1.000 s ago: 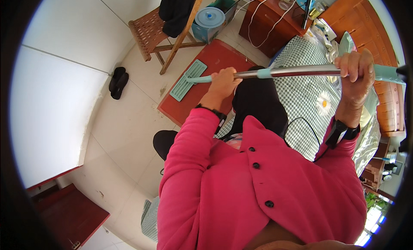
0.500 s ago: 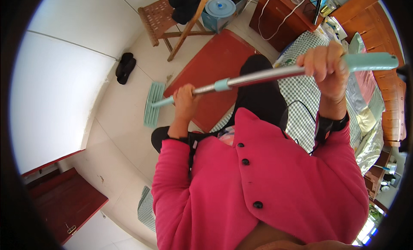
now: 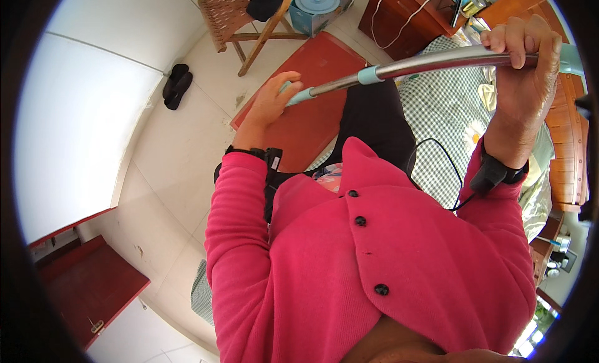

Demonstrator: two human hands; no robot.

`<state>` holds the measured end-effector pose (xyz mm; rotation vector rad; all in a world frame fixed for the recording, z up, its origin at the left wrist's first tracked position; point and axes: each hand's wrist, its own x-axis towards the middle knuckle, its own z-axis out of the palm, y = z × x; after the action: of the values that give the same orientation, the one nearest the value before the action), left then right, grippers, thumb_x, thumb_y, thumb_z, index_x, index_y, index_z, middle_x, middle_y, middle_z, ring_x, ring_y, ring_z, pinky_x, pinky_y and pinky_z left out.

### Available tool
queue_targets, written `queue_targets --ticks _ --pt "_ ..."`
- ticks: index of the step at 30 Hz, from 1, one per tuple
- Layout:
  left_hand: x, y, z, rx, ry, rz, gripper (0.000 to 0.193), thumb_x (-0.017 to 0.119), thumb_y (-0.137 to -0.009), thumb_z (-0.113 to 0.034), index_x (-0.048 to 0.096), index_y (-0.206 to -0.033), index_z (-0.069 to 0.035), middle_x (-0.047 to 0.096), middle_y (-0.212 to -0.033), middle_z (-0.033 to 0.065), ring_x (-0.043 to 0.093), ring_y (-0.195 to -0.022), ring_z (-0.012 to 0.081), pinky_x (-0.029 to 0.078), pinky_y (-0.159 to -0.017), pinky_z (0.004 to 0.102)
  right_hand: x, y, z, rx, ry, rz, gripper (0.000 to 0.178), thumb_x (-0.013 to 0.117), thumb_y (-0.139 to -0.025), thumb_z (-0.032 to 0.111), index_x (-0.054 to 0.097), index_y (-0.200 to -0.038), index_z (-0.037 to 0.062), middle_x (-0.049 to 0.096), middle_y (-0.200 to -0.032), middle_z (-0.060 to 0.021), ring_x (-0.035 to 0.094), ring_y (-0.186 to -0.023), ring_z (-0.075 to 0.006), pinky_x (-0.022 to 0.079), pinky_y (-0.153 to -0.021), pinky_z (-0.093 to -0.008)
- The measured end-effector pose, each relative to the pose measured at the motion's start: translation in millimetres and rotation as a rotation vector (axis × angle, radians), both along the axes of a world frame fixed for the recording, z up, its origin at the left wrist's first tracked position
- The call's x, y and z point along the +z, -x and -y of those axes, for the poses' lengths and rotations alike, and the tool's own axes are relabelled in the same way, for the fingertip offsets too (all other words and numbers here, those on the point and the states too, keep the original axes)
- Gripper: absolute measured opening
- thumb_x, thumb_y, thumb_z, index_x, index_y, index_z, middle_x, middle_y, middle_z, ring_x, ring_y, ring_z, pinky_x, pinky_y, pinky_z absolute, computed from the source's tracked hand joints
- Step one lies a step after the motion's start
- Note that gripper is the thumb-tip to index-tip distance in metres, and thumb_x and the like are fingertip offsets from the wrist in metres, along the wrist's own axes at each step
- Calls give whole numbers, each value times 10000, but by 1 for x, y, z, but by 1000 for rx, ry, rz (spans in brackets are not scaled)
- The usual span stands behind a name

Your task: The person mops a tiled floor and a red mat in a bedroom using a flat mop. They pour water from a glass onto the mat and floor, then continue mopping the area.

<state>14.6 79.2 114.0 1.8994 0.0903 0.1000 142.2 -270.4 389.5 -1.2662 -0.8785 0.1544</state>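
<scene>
A mop [image 3: 430, 64] with a silver metal pole and pale green fittings is held up across my front, its right end higher in view. My right hand [image 3: 524, 60] wraps round the pole just below the green handle. At the pole's lower end, my left hand [image 3: 271, 104] closes round the pale green fitting. The slatted mop head is not visible now; a small green piece shows by the left fingers.
A red-brown board [image 3: 312, 129] lies on the tiled floor beyond my legs. Black shoes [image 3: 178, 86] sit by the white wall. A folding chair [image 3: 231, 19] and a blue box [image 3: 309, 19] stand ahead; a bed with a checked cover [image 3: 437, 119] lies to my right.
Both hands have risen, and the mop has moved up and right with them. Its slatted head, visible on the floor side earlier, has gone out of sight.
</scene>
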Motion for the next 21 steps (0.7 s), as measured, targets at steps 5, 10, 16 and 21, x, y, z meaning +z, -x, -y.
queue_targets --ticks 5,10,16,21 --pt "-17 50 -38 194 -26 -206 447 670 -885 -287 570 -1214 -2 620 -1169 161 576 -1118 239 449 -949 349 -12 -3 -20 170 -44 42 410 595 -903 540 497 -975 149 475 -783 -11 541 -908 -200 452 -898 -464" --pt "-36 43 21 117 -322 88 718 791 -753 -184 442 -1350 9 536 -1328 172 520 -1227 291 410 -1022 356 6 17 -41 406 -78 62 450 634 -911 417 491 -1219 122 452 -840 -1 488 -758 -133 425 -722 -282" --pt "-37 3 69 69 -191 -45 425 759 -768 -182 575 -1115 -20 617 -1055 184 576 -1038 342 451 -887 388 16 37 -48 297 -138 -26 385 612 -926 437 378 -803 156 436 -725 25 363 -547 -56 301 -551 -220" --pt "-46 4 65 142 -252 136 320 720 -802 -179 590 -1050 -23 622 -972 183 590 -976 345 456 -837 409 -1 27 -42 191 -240 -85 453 587 -930 485 337 -721 170 392 -655 36 330 -514 -45 292 -536 -210"
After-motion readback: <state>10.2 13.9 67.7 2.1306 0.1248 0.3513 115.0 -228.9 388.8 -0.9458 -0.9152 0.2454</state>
